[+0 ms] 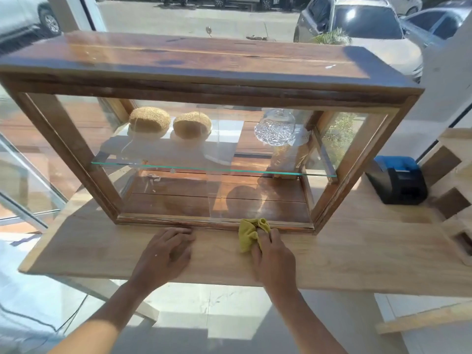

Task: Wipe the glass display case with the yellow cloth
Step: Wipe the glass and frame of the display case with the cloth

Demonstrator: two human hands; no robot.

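Right hand grips crumpled yellow cloth against wooden glass case base; left hand lies flat, released, beside it.

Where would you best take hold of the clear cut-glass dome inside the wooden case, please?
Probably by the small knob on top of the clear cut-glass dome, pinched from above: its sides are wide, rounded and smooth. It stands at the right end of the glass shelf in the wooden-framed glass display case, so reach in from the near, right side.
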